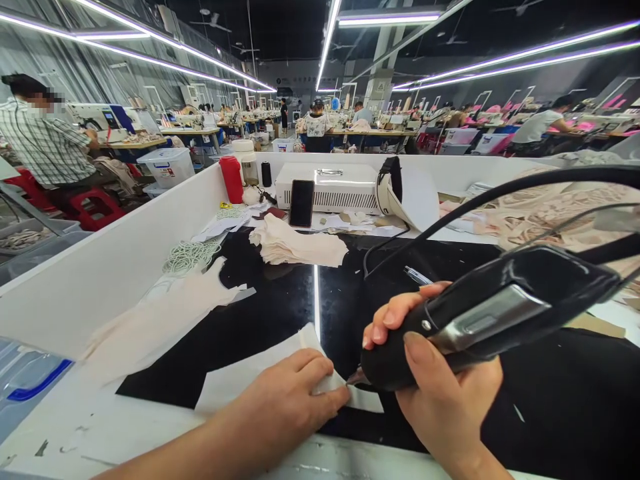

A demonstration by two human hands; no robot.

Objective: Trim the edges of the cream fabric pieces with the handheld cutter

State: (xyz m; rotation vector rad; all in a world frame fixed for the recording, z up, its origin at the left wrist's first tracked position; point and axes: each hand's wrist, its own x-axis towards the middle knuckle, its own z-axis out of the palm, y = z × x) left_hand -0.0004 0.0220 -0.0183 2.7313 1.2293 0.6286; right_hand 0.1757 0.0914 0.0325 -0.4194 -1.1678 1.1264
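Note:
My right hand (450, 393) is wrapped round a black corded handheld power tool (493, 303) with a silver panel on its side. The tool's narrow tip (358, 379) points left and down, close to my left fingertips. My left hand (295, 400) has its thumb and fingers closed on the edge of a pale fabric piece (313, 339), which lies over a white sheet (235, 380) on the black work surface (280, 300). My fingers partly cover the fabric, so whether the tip touches it I cannot tell.
Stacked pale fabric pieces (295, 243) lie ahead, more fabric (165, 313) to the left beside green cord (193, 253). Behind stand a phone (302, 203), a white metal box (330, 183) and a red bottle (231, 180). The tool's black cable (480, 200) arcs across the right.

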